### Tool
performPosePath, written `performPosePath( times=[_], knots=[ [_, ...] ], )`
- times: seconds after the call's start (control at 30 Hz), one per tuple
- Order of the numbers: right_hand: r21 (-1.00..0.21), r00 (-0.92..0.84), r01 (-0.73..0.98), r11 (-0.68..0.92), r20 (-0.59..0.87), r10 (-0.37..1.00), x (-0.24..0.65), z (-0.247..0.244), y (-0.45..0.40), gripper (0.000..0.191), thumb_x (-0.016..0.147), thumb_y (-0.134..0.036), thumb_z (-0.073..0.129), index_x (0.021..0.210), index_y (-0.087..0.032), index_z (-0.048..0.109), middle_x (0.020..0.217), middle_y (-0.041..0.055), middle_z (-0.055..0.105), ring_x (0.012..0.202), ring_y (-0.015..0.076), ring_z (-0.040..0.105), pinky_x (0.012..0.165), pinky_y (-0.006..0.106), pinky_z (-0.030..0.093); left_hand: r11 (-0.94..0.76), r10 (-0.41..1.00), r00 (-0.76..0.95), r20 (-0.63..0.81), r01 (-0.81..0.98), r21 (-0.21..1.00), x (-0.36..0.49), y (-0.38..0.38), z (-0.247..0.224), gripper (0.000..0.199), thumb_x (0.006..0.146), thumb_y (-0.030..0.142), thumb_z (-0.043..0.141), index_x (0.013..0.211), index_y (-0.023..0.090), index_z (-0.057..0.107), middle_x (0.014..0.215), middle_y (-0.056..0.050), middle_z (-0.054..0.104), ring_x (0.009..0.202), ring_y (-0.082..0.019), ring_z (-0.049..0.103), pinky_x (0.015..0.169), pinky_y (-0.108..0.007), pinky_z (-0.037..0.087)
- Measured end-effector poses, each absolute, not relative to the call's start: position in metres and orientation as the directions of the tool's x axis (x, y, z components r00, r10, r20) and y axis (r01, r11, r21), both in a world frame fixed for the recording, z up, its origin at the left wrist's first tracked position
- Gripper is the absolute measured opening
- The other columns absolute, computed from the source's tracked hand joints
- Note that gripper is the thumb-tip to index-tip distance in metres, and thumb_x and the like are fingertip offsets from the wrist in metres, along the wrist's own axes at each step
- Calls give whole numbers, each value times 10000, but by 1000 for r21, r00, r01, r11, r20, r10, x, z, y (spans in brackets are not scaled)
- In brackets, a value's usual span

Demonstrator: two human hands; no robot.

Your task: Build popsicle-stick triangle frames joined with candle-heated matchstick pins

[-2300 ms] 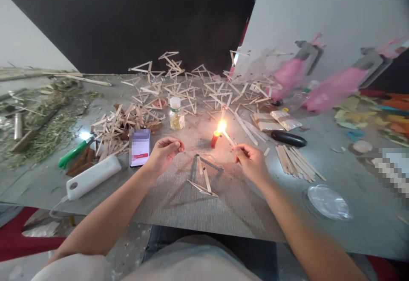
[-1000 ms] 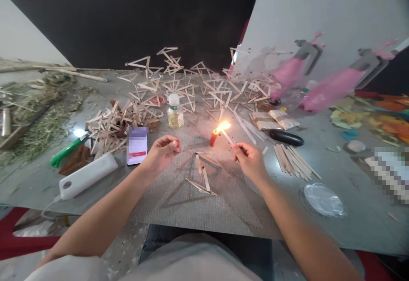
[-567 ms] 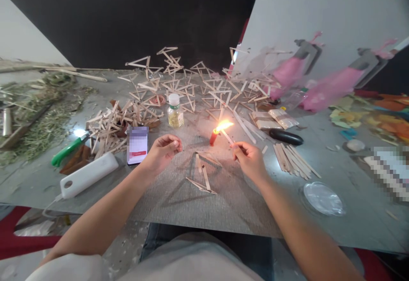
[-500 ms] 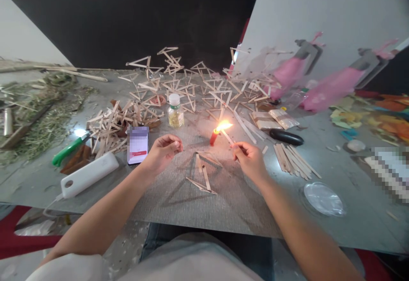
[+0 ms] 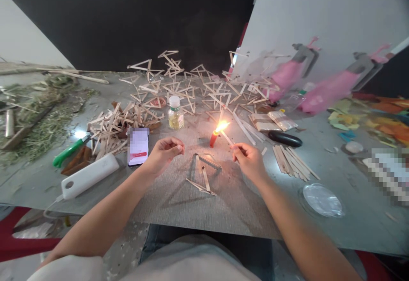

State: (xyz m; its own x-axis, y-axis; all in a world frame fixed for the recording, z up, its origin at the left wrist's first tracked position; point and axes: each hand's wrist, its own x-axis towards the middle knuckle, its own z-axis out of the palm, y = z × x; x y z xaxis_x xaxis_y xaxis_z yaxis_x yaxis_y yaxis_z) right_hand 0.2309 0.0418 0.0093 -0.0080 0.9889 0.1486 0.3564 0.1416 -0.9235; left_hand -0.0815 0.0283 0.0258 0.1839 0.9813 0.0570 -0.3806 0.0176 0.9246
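Observation:
My right hand (image 5: 247, 159) pinches one end of a wooden craft stick (image 5: 227, 137), whose other end is in the flame of a short red candle (image 5: 212, 139). The candle stands upright on the table. My left hand (image 5: 168, 154) hovers left of the candle with its fingers curled and thumb and fingertips together; whatever is between them, if anything, is hidden. Between and below both hands lies a small frame of joined craft sticks (image 5: 204, 172), with dark marks at some joints. A loose fan of flat craft sticks (image 5: 292, 161) lies right of my right hand.
Behind stand many stick frames (image 5: 179, 89) and a bottle of yellowish liquid (image 5: 175, 117). On the left are a stick pile (image 5: 110, 125), a phone (image 5: 138, 144), a white power bank (image 5: 91, 176) and a green-handled knife (image 5: 68, 153). A clear plastic lid (image 5: 323, 200) lies at right.
The hands hold nearly the same places, the left slightly further right. The stick's end stays in the flame, which flickers and leans right. The view has shifted slightly.

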Motion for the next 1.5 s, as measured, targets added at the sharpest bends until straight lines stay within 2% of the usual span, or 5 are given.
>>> performPosePath(
  times=[0.63, 0.87, 1.07, 1.3, 1.5],
  knots=[
    [-923, -3, 354, 151, 161, 987, 228, 11, 44, 326, 866, -493, 610, 812, -182, 687, 566, -13, 585, 525, 139, 529, 542, 272, 392, 15, 964, 258, 59, -274, 962, -85, 29, 27, 252, 712, 367, 952, 773, 172, 804, 738, -41, 724, 690, -129, 622, 693, -257, 462],
    [-918, -10, 361, 162, 170, 985, 230, 6, 45, 344, 866, -500, 613, 870, -168, 703, 573, -15, 596, 530, 141, 541, 552, 271, 409, 38, 961, 274, 37, -265, 964, -86, 31, 22, 281, 708, 386, 952, 773, 165, 791, 747, -37, 723, 706, -125, 629, 708, -247, 473],
    [-912, -13, 373, 171, 179, 984, 231, 6, 46, 384, 883, -542, 612, 854, -170, 706, 572, -12, 594, 532, 142, 544, 554, 269, 415, 51, 955, 294, 30, -266, 963, -85, 32, 23, 284, 723, 388, 942, 777, 157, 786, 748, -33, 719, 711, -119, 628, 725, -240, 482],
    [-907, -11, 384, 175, 185, 983, 230, 7, 45, 417, 898, -567, 604, 867, -168, 721, 565, -7, 600, 486, 130, 499, 501, 262, 365, 45, 953, 300, 44, -284, 958, -84, 32, 22, 278, 730, 381, 938, 768, 163, 770, 754, -28, 710, 722, -119, 627, 727, -237, 488],
    [-908, -9, 377, 183, 194, 981, 230, 7, 47, 427, 886, -580, 607, 861, -167, 714, 571, -2, 607, 509, 136, 521, 528, 266, 389, 40, 940, 337, 57, -276, 960, -86, 32, 23, 255, 732, 338, 940, 771, 150, 772, 755, -33, 716, 687, -113, 618, 698, -235, 479]
  ],
)
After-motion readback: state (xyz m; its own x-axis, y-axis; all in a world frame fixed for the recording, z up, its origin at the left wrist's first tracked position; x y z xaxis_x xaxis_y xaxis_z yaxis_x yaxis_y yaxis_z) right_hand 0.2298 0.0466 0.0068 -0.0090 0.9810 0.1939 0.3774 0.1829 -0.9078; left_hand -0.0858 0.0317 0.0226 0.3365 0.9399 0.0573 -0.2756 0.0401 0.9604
